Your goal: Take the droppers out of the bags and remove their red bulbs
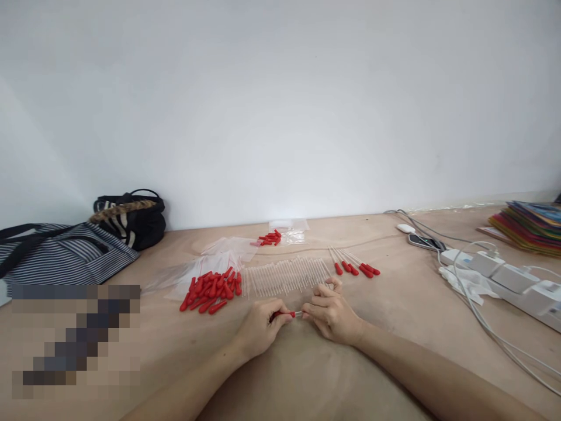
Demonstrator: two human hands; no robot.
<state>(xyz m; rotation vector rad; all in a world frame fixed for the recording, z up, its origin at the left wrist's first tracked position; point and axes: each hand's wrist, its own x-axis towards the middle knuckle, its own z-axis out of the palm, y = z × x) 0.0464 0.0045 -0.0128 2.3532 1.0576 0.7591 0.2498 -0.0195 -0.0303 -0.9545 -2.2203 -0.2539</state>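
Observation:
My left hand (262,326) is closed around a red rubber dropper bulb (287,314), its open end pointing right. In my right hand (331,313) the fingers pinch a thin clear glass dropper tube (299,314), whose end meets the bulb; how deep it sits inside is hidden. Just behind my hands lies a long row of clear glass tubes (284,276), side by side. To the left is a heap of red bulbs (210,289). Several droppers with red bulbs fitted (357,268) rest to the right of the row.
Plastic bags (228,250) lie behind the heap, and a smaller pile of red bulbs (270,237) sits near the wall. Striped and black bags (127,219) stand at left. A power strip (512,278) with cables, a phone (425,241) and colourful packets (528,228) occupy the right.

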